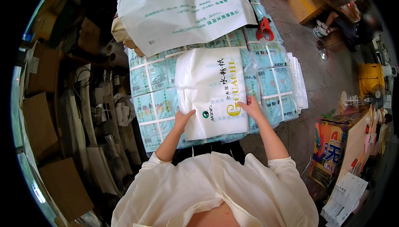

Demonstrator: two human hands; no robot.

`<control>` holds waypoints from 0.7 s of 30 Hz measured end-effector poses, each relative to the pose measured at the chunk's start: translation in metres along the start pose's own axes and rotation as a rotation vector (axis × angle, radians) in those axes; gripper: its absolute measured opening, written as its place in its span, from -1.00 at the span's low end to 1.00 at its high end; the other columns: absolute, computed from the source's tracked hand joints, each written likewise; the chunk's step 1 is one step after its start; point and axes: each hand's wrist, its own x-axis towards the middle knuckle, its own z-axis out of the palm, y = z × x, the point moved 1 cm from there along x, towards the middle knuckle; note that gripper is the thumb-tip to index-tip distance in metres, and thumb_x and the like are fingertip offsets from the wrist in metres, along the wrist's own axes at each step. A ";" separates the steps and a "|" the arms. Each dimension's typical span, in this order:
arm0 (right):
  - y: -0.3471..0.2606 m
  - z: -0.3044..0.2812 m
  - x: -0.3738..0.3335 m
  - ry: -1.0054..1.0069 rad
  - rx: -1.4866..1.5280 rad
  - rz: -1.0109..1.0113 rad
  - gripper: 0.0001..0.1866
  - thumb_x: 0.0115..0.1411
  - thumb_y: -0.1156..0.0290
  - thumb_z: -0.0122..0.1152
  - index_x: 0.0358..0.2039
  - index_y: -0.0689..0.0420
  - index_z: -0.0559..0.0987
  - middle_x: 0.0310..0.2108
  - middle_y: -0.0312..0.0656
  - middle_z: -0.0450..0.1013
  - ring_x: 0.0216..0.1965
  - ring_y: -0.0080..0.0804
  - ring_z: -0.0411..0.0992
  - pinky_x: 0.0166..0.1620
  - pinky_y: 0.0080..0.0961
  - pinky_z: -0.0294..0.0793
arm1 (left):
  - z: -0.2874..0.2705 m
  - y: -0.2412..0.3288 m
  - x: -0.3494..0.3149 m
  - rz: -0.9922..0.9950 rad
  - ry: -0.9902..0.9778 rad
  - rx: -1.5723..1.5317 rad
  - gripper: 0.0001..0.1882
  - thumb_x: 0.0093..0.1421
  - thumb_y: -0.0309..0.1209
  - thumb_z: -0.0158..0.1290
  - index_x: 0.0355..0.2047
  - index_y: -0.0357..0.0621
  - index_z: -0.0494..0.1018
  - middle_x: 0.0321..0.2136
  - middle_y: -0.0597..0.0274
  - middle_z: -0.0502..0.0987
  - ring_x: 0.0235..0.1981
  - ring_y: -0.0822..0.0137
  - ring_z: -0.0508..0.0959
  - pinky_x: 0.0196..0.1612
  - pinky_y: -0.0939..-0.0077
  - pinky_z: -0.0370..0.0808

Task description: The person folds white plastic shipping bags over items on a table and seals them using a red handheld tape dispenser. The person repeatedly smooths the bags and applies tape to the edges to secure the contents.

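A flat white paper packet (210,94) with yellow and black lettering lies in front of me, wrapped in what looks like clear plastic. At its lower left edge is my left hand (184,119), thumb on top and the other fingers out of sight. My right hand (250,107) grips the opposite edge, thumb over the printed face. Beneath the packet spreads a stack of light-blue bundles (272,79) tied with white straps. A large white printed sheet (183,9) covers the far part of the stack.
A red tape dispenser (264,30) sits at the stack's far right, near loose white sheets (296,81). Cardboard (64,189) crowds the left side. At right stand a colourful carton (328,148) and a yellow spool (370,76). Another person's shoe (320,29) shows at the upper right.
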 end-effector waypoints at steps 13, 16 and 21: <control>0.039 -0.034 -0.018 -0.006 0.024 -0.099 -0.59 0.00 0.45 0.33 -0.10 0.25 0.52 -0.20 0.03 0.55 -0.14 -0.12 0.53 -0.09 -0.35 0.48 | 0.074 0.106 0.037 1.323 -0.009 1.279 -0.37 0.16 -0.34 0.12 0.24 -0.01 0.22 0.28 0.18 0.19 0.29 0.07 0.18 0.33 0.03 0.01; 0.037 -0.025 -0.015 0.075 0.072 -0.169 -0.55 0.01 0.44 0.34 -0.07 0.26 0.48 -0.18 0.03 0.54 -0.15 -0.17 0.53 -0.10 -0.35 0.48 | 0.058 0.106 0.094 1.169 0.064 1.375 -0.33 0.15 -0.29 0.14 0.27 0.05 0.19 0.30 0.24 0.16 0.33 0.12 0.11 0.36 -0.11 -0.13; 0.063 -0.037 -0.030 0.110 0.153 -0.006 -0.47 0.01 0.40 0.39 -0.01 0.25 0.43 -0.17 -0.06 0.54 -0.20 -0.29 0.52 -0.16 -0.38 0.49 | 0.053 0.072 0.049 1.024 0.440 0.556 -0.22 0.06 -0.37 0.25 0.22 -0.31 0.11 0.19 -0.16 0.21 0.26 -0.03 0.16 0.31 0.10 0.04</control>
